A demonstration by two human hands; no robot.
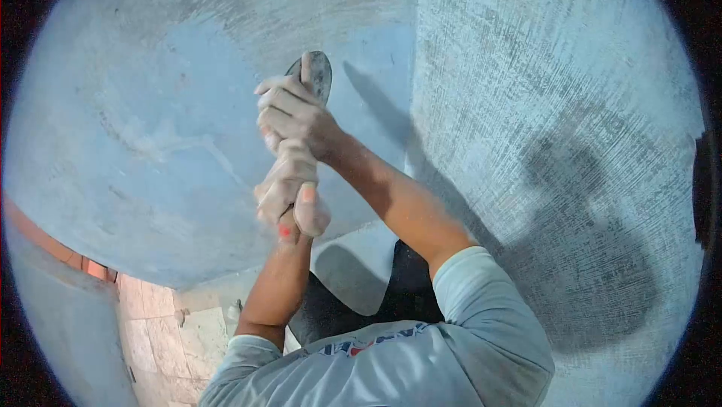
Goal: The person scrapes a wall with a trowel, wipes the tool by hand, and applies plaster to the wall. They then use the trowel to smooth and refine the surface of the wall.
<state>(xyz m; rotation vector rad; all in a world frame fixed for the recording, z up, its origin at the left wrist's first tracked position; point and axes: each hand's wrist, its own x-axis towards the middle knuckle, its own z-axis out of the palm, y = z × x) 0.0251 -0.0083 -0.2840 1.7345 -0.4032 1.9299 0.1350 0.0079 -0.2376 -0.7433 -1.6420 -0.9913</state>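
Note:
Both of my dust-coated hands are on a trowel [322, 78] whose grey, rounded blade lies close against the blue wall [203, 84]. My right hand [295, 112] is the upper one, closed with a finger stretched along the blade. Just below it, my left hand [289, 185] is wrapped around what appears to be the handle. A small red spot shows at the handle's lower end. The fingers hide most of the handle, and whether the blade touches the wall cannot be made out.
On the right, a second wall [511, 54] with a rough, streaked surface meets the blue one at a corner. My shadow [594, 242] falls across it. Light floor tiles [162, 324] and a reddish ledge [56, 245] are at lower left.

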